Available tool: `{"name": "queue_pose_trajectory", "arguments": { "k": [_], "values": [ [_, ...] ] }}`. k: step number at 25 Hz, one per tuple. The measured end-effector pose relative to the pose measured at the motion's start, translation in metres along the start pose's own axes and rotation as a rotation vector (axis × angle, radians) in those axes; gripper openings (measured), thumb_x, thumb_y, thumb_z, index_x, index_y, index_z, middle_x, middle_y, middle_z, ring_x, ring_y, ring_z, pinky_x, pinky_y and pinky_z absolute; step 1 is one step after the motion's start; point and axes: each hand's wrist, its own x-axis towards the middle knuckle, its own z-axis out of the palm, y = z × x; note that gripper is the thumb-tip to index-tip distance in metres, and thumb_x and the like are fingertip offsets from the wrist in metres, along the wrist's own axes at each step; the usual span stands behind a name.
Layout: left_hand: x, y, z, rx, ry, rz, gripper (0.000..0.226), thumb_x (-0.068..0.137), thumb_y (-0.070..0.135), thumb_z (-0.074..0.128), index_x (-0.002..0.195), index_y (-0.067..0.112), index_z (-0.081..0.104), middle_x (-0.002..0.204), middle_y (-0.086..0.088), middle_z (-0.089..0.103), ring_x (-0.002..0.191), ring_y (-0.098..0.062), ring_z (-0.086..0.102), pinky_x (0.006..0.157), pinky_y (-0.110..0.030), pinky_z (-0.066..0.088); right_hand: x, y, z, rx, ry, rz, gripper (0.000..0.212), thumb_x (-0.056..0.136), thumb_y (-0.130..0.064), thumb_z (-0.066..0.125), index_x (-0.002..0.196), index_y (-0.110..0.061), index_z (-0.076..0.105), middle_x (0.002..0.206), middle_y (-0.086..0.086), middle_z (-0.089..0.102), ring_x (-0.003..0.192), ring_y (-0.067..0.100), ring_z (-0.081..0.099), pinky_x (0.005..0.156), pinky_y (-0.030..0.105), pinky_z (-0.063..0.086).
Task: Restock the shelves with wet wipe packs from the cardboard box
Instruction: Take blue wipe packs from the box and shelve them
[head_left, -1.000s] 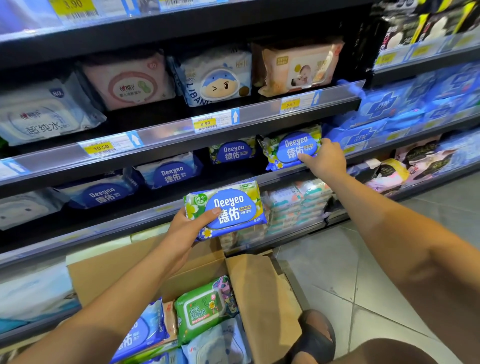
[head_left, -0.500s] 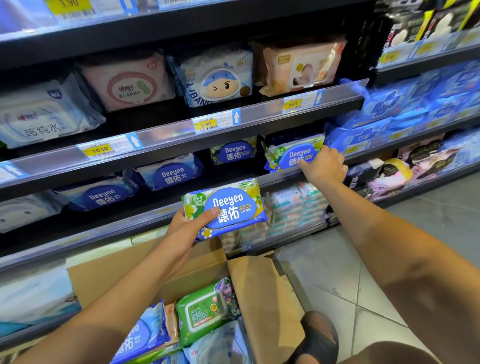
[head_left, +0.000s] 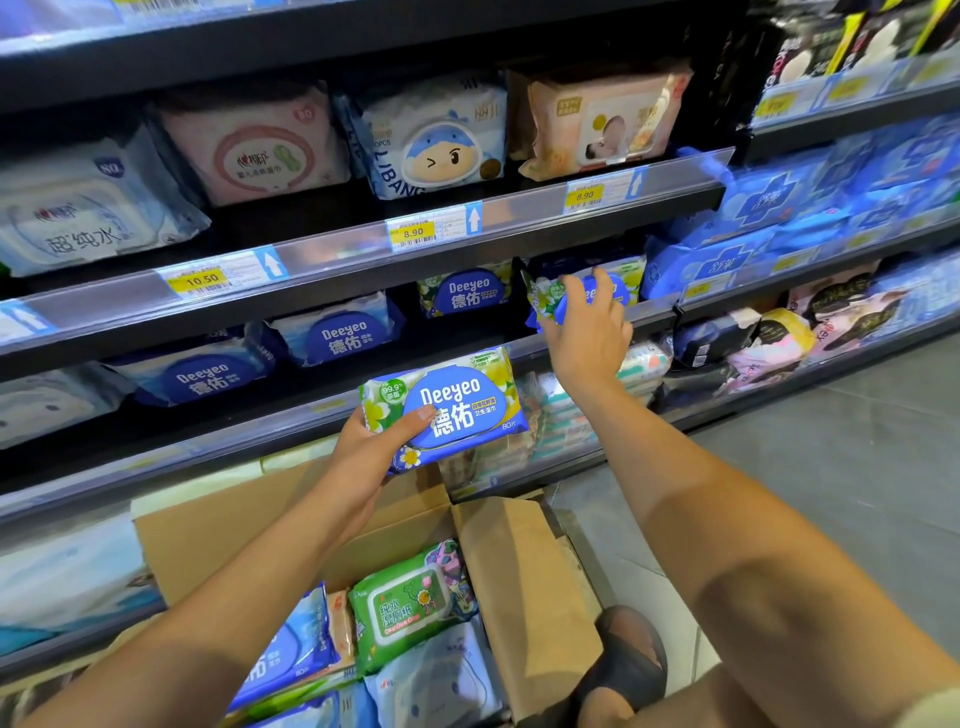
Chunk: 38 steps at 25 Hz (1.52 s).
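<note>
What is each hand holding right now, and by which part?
Left hand grips a Deeyeo pack by its left end, thumb on the front. Right hand spreads its fingers over a shelved Deeyeo pack; a grip cannot be told.

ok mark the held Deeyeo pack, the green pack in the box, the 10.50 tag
held Deeyeo pack (head_left: 457, 410): head view, blue lid label.
green pack (head_left: 410, 605): head view, white lid centre.
10.50 tag (head_left: 200, 280): head view, yellow price patch.
</note>
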Motion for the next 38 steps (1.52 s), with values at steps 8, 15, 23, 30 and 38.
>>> {"name": "queue_pose_trajectory", "arguments": {
  "k": [8,15,23,30,38],
  "values": [
    [0.009,-0.008,-0.003,0.015,0.005,-0.015,0.072,0.070,0.036,0.089,0.131,0.008,0.063,0.113,-0.008,0.079,0.096,-0.021,0.077,0.078,-0.029,0.061,0.018,0.020,0.003,-0.016,0.106,0.035,0.048,0.090,-0.031,0.076,0.133,-0.033,0.053,0.158,0.003,0.036,0.129,0.031,0.050,0.096,0.049,0.043],
    [0.006,-0.003,-0.004,0.018,0.000,0.005,0.076,0.067,0.039,0.094,0.131,0.012,0.063,0.114,-0.006,0.079,0.101,-0.023,0.077,0.085,-0.034,0.060,0.022,0.033,-0.001,0.060,-0.006,-0.028,0.057,0.092,-0.026,0.074,0.143,-0.030,0.049,0.164,0.008,0.025,0.138,0.036,0.042,0.105,0.054,0.043],
    [-0.019,0.023,0.003,0.027,0.004,0.031,0.090,0.055,0.048,0.096,0.130,0.011,0.062,0.112,-0.006,0.079,0.102,-0.027,0.076,0.099,-0.047,0.058,-0.040,0.017,-0.070,0.441,-0.311,-0.108,0.037,0.101,-0.030,0.060,0.134,-0.014,0.062,0.128,0.006,0.067,0.114,0.022,0.062,0.098,0.039,0.051],
    [-0.040,0.045,0.017,-0.004,0.060,0.063,0.078,0.074,0.035,0.091,0.133,0.016,0.045,0.116,-0.004,0.076,0.091,-0.018,0.078,0.081,-0.038,0.062,-0.112,-0.026,-0.135,0.792,-0.761,0.086,0.026,0.100,-0.054,0.054,0.116,-0.035,0.063,0.110,-0.011,0.060,0.104,0.013,0.055,0.096,0.038,0.052],
    [-0.036,0.046,0.034,0.076,0.074,0.104,0.067,0.073,0.042,0.092,0.122,0.018,0.054,0.117,-0.006,0.076,0.095,-0.020,0.078,0.085,-0.044,0.063,-0.127,-0.009,-0.116,0.905,-0.555,0.042,0.020,0.099,-0.032,0.067,0.117,-0.023,0.072,0.089,-0.020,0.067,0.081,-0.008,0.065,0.060,0.007,0.046]
  ]
}}
